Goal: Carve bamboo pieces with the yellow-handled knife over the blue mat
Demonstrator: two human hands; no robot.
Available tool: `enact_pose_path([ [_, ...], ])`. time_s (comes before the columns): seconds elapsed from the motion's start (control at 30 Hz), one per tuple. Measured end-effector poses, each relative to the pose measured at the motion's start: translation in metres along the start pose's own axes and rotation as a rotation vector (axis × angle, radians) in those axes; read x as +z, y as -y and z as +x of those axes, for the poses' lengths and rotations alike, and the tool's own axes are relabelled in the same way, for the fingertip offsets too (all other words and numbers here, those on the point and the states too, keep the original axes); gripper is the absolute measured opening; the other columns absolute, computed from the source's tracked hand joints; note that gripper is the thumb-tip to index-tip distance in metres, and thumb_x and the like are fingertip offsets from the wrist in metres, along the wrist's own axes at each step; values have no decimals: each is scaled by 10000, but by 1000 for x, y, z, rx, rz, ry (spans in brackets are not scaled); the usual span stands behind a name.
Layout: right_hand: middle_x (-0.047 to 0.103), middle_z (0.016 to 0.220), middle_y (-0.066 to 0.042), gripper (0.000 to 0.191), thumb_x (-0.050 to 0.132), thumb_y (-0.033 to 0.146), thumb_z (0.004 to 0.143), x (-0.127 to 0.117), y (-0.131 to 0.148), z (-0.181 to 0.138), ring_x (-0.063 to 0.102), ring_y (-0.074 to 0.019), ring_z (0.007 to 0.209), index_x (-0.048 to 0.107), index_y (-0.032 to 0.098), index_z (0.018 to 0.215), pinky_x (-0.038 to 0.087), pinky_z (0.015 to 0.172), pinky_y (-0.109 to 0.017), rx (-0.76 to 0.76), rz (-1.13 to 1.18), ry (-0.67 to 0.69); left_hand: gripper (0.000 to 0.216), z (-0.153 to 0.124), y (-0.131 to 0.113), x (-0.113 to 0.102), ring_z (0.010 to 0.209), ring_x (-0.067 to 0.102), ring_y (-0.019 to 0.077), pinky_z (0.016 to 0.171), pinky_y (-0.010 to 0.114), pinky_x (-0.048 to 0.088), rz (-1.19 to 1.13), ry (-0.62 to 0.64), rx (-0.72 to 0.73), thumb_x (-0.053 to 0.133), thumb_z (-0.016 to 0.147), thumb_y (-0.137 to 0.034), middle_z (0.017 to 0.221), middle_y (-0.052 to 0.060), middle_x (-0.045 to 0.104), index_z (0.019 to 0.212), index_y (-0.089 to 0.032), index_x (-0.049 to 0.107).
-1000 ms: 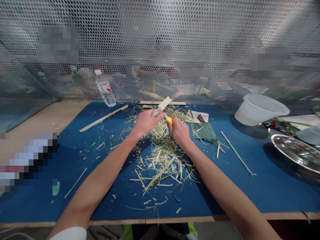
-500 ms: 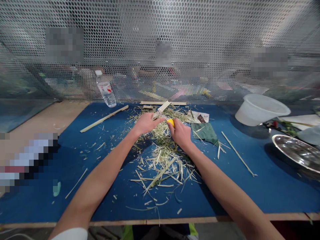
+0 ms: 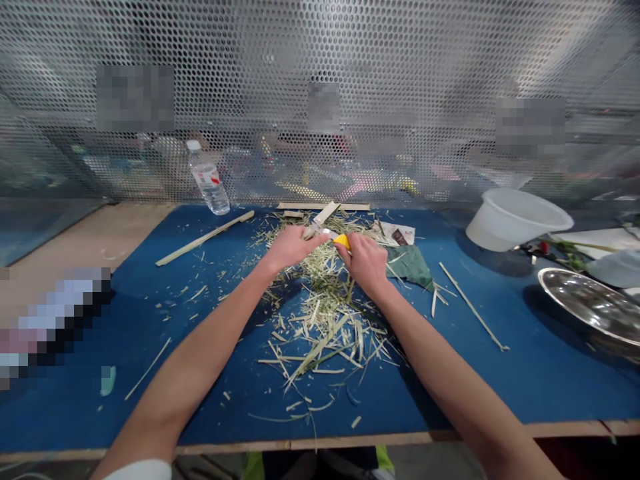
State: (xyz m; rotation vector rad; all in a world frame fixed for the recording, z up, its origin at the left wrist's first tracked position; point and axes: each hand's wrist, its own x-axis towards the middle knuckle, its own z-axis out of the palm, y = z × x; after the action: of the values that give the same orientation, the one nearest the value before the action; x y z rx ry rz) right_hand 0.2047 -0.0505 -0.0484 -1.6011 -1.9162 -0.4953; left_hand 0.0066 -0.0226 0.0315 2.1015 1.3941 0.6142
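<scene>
Near the middle of the blue tabletop, my left hand [image 3: 291, 247] is closed around a pale flat strip of bamboo or wood [image 3: 326, 213], whose far end sticks up beyond the fingers. My right hand [image 3: 367, 261] grips a yellow-handled knife [image 3: 342, 241]. Its short blade [image 3: 327, 233] points left and meets the strip beside my left thumb. Beneath both hands lies a heap of pale and green shavings [image 3: 327, 307], spread toward the front of the table.
A water bottle [image 3: 209, 180] leans at the back left, near a long pale stick [image 3: 205, 239]. To the right are a green cloth [image 3: 413, 267], a thin stick [image 3: 473, 305], a white plastic tub [image 3: 515, 223] and a shiny metal bowl [image 3: 595, 303]. Perforated metal sheeting [image 3: 400, 80] rises behind.
My right hand and the knife have barely shifted, with the wrist turned slightly. My left hand keeps its hold on the strip. The whole view has moved a little.
</scene>
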Motion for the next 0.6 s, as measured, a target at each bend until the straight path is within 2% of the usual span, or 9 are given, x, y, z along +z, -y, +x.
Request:
enact_pose_path([
  [0.13,702,918,-83,467,295,558,1013,2,2,0,631,-210,756,589,197,1048,304,611,-274,84,169,151,459,5,11,1,540,409,118,521,309,292,3,28,17,560,796,-625,584,2,476,620,-207,489],
  [0.23,675,823,-37,466,342,620,972,2,0,0,597,-201,656,555,221,1083,316,602,-262,151,339,267,354,11,26,-1,539,459,120,525,291,342,-11,191,-16,634,766,-547,632,14,553,742,-205,547],
  [0.3,646,769,-10,458,395,638,941,2,-4,0,568,-189,621,541,227,1080,328,603,-256,157,410,320,300,15,37,-1,561,513,141,532,289,374,25,250,-40,532,850,-490,674,46,611,869,-197,592],
  [0.37,627,740,2,423,393,608,953,1,-7,0,556,-178,620,542,225,1053,339,611,-252,146,452,351,317,18,45,1,653,567,168,586,295,412,163,197,0,427,914,-445,786,88,672,934,-187,609],
  [0.47,627,723,-13,409,288,513,1013,1,-9,0,571,-174,646,563,220,940,338,623,-252,140,431,375,431,18,51,8,833,622,217,713,323,458,389,148,26,298,973,-446,964,139,707,983,-166,626],
  [0.6,671,756,-49,404,270,450,1035,3,1,-3,607,-194,668,581,215,932,303,614,-266,168,270,432,518,13,50,20,910,663,272,768,365,481,545,233,28,204,999,-451,1057,194,713,1122,-145,604],
])
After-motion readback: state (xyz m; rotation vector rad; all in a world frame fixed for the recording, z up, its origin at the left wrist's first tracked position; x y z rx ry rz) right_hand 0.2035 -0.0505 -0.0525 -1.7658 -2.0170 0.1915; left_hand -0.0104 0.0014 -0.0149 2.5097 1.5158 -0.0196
